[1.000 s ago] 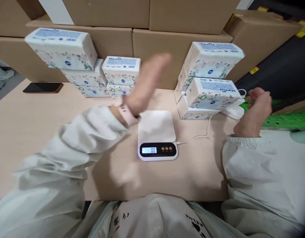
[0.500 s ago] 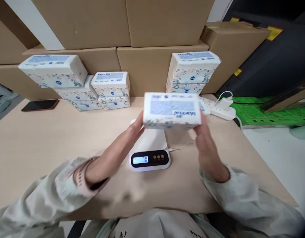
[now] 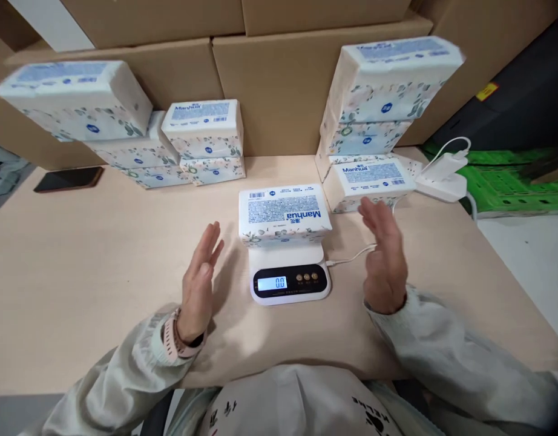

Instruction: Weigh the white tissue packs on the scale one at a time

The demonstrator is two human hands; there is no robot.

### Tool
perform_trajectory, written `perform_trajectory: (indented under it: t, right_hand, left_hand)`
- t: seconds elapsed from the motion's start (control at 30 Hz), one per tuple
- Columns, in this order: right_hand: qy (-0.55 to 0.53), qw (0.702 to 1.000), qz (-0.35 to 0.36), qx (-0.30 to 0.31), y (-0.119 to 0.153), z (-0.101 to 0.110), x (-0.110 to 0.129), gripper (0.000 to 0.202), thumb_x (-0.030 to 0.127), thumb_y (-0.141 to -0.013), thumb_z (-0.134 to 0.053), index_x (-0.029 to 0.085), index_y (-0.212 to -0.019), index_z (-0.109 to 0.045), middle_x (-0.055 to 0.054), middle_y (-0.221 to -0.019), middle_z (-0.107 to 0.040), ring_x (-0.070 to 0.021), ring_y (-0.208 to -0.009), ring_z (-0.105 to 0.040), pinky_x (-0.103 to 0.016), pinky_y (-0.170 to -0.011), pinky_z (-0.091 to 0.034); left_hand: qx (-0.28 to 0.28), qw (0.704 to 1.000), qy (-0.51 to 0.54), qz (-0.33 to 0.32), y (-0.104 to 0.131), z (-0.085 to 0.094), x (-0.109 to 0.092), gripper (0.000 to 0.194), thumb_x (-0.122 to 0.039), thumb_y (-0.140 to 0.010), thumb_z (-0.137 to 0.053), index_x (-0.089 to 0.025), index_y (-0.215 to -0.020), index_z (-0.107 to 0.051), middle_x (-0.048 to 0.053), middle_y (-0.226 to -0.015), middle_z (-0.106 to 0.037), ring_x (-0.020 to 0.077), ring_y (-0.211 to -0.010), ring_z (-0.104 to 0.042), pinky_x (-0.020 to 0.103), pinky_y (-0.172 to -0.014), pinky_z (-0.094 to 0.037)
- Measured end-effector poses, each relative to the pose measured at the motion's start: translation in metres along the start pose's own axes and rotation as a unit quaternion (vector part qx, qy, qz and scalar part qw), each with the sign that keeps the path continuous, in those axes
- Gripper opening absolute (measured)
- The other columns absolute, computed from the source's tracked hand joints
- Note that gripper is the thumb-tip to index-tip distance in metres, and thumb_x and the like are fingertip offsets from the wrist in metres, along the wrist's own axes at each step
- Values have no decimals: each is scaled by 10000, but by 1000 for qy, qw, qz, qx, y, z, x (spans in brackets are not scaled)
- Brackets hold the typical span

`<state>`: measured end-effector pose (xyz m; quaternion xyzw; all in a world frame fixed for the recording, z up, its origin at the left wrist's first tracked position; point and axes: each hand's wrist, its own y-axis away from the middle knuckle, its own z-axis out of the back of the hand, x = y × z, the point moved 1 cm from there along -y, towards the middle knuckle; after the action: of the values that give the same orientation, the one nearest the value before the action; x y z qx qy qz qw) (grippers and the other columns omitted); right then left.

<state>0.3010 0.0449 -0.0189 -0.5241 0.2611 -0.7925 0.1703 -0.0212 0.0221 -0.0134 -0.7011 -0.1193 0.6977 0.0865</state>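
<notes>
A white tissue pack (image 3: pixel 283 212) with blue print lies on top of the white digital scale (image 3: pixel 288 284), its lettering upside down to me. The lit display reads 0.0. To the left of the scale is my left hand (image 3: pixel 200 284), upright with fingers stretched out and nothing in it. My right hand (image 3: pixel 384 257) is on the other side, also empty, its fingers extended, just in front of another tissue pack (image 3: pixel 367 181). Neither hand touches the pack on the scale.
Stacked tissue packs (image 3: pixel 92 100) stand at the back left, beside a shorter stack (image 3: pixel 206 139). A taller stack (image 3: pixel 388 91) is at the back right. A phone (image 3: pixel 69 179) lies far left. A power strip (image 3: pixel 442 181) sits right, and a cable (image 3: pixel 351 255) runs to the scale. Cardboard boxes (image 3: pixel 270 91) line the back.
The tissue pack has come down from between my hands onto the scale. Both hands have let go and moved apart. The view has shifted slightly.
</notes>
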Motion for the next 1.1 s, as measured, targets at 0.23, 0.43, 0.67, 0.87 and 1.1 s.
perform_trajectory:
  t: [0.23, 0.43, 0.67, 0.87, 1.1]
  right_hand:
    - [76, 986, -3, -148, -1, 3, -16, 587, 591, -1071, -401, 422, -1630, -452, -73, -1575, -607, -379, -1347, -677, -672, -1148, -517]
    - [76, 986, -15, -146, 1, 4, -19, 593, 619, -1063, -369, 434, -1620, -452, -74, -1576, -600, -379, -1327, -683, -666, -1126, -531]
    - [50, 991, 1, -121, 3, 3, -22, 591, 587, -1060, -419, 438, -1631, -440, -48, -1581, -608, -316, -1300, -695, -636, -1148, -534]
    - [26, 994, -25, -105, 3, 2, -13, 562, 532, -1065, -437, 492, -1626, -431, -14, -1611, -577, -331, -1359, -655, -640, -1199, -473]
    - [62, 993, -26, -102, 4, 1, -9, 556, 555, -1071, -385, 487, -1622, -414, -32, -1594, -589, -380, -1381, -644, -674, -1195, -475]
  left_hand:
    - [-60, 998, -2, -36, -1, 3, -1, 457, -529, -1062, -612, -377, -1485, -690, -5, -1564, -640, 246, -1505, -564, 386, -1223, -527]
    - [-72, 997, 7, -36, -2, 3, 0, 411, -508, -1051, -647, -341, -1416, -732, 27, -1508, -679, 245, -1461, -598, 375, -1164, -562]
    - [-92, 995, 13, -28, -2, 2, -1, 386, -482, -1014, -693, -275, -1336, -744, 85, -1469, -693, 273, -1414, -626, 403, -1098, -591]
    - [-97, 995, 2, -24, -1, 1, -3, 377, -475, -1016, -684, -249, -1315, -725, 116, -1468, -679, 294, -1417, -618, 431, -1092, -598]
    - [-98, 995, 2, -29, -1, 1, -1, 390, -492, -1004, -689, -234, -1294, -723, 125, -1420, -698, 293, -1369, -649, 421, -1055, -612]
